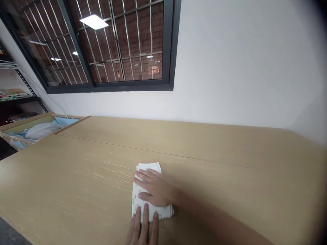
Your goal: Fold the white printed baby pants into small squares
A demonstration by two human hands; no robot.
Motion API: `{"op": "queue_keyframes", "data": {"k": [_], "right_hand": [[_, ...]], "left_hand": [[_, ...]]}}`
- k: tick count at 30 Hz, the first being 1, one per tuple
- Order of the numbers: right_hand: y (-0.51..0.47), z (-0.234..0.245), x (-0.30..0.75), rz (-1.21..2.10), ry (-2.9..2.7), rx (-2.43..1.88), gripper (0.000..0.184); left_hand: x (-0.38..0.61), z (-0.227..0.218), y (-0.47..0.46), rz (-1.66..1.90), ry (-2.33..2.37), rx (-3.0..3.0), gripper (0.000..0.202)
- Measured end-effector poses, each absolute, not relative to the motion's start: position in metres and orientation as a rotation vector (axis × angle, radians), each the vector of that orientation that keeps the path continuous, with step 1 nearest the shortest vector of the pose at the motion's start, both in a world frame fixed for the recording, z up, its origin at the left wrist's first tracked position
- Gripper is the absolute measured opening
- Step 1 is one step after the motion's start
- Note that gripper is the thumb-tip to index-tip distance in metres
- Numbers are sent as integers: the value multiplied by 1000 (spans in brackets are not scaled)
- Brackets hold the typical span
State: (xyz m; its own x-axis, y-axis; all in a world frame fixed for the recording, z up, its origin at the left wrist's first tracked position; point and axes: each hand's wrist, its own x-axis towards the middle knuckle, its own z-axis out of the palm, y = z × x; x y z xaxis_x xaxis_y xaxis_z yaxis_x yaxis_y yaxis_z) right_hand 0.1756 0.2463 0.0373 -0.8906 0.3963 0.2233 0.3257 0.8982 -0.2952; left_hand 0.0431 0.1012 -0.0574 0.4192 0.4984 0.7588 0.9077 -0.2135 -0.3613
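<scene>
A folded white cloth (137,197) with small green marks lies flat on the wide tan desk (76,204), close to the person. The right hand (157,190) is on top of the cloth, palm down, with its fingers stretched out to the left and its thumb set apart from them. It is flat and wide and does not pinch the cloth. The left hand (140,240) comes up from the bottom of the view. Its fingers are long and straight with gaps between them, and their tips are over the near edge of the cloth. The rest of that hand is cut off, and one cannot tell how hard it presses. Just left of the cloth, the top of the desk has thin, shiny wrinkles. A long, thin line runs across the desk behind the cloth. Far to the left, there is a wooden box (33,124) with a white bundle (43,130) and some blue stuff (65,120) in it. Behind the desk is a white wall (242,61) with a dark window frame (168,44). Metal bars and brown bricks show through the glass, and bright lights shine in it.
</scene>
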Motion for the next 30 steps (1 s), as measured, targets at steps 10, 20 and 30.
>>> {"op": "queue_keyframes", "data": {"k": [10,20,30], "right_hand": [[276,31,172,307,-2743,-736,66],[257,62,201,327,-2677,-740,56],[204,81,248,643,-2796,-736,60]], "left_hand": [[40,-26,104,-726,-1156,-1886,37],[-17,16,114,-842,-1244,-2401,18],[-22,55,135,-874,-1936,-2852,28]]}}
